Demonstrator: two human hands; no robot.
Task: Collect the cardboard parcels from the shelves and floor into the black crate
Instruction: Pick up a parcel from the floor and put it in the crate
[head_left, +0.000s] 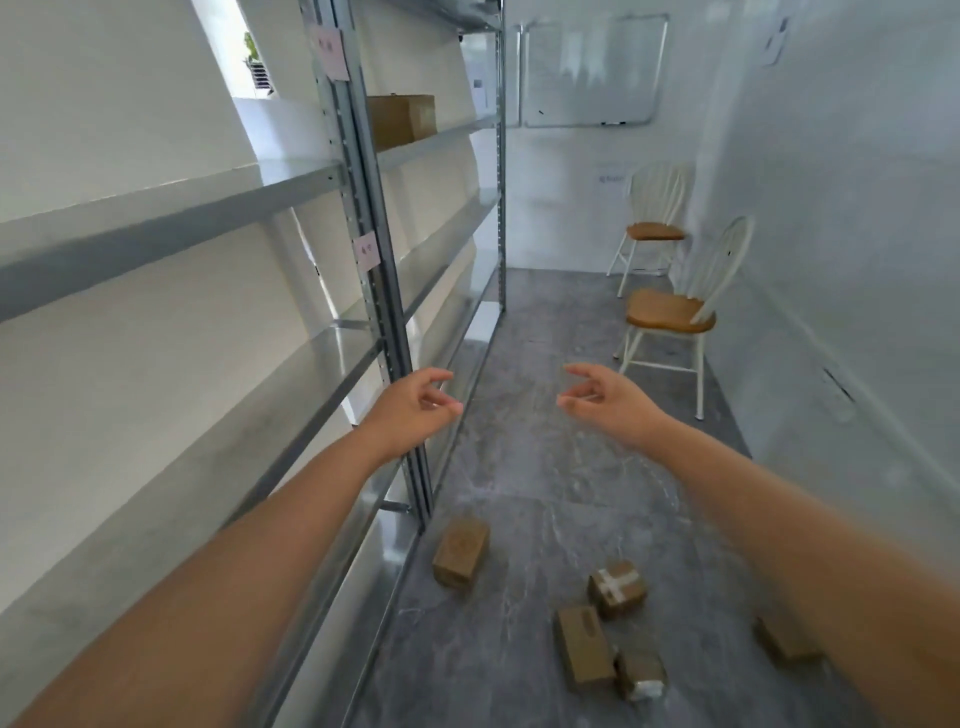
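Our left hand (415, 402) and right hand (605, 397) hung empty, fingers loosely curled. Five brown cardboard parcels (461, 558) lay on the floor (545, 467), one cross-taped white; a larger parcel (402, 119) sat on a shelf (441, 136).

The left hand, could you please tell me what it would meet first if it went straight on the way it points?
Probably nothing close: the left hand points down the open aisle beside the metal shelving, toward the far wall, though depth is unclear.
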